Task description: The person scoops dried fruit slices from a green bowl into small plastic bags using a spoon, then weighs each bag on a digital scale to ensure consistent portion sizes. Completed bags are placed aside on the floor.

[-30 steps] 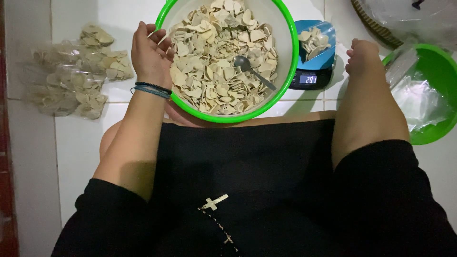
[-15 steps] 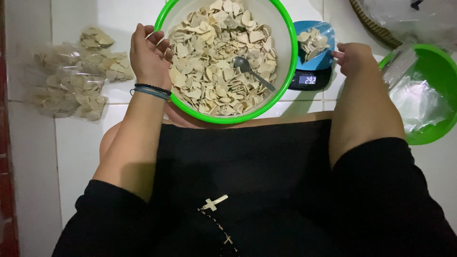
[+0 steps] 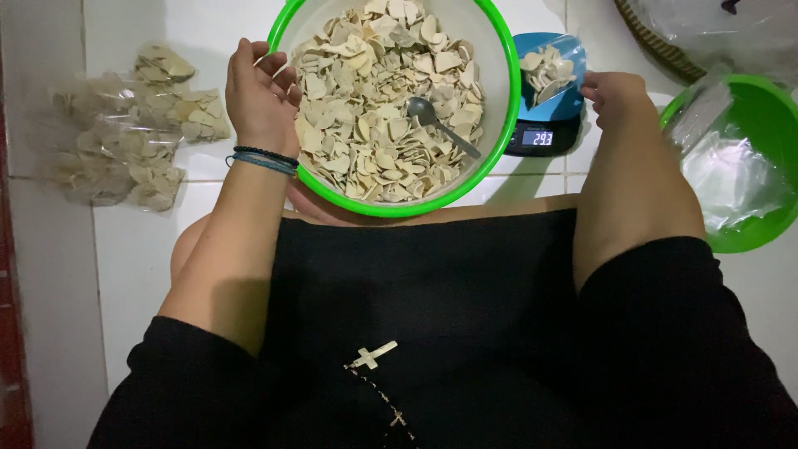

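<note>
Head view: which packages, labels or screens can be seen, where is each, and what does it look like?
Filled clear bags: left on the white floor, holding pale chips.
Clear bag on the scale: right of the green basin, partly filled, by the right hand.
Scale screen: small lit rectangle, dark front.
Empty clear bags: in the green bowl, far right.

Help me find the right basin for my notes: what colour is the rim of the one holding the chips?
Bright green, with a pale inside; the basin's rim shows best in the head view.
</note>
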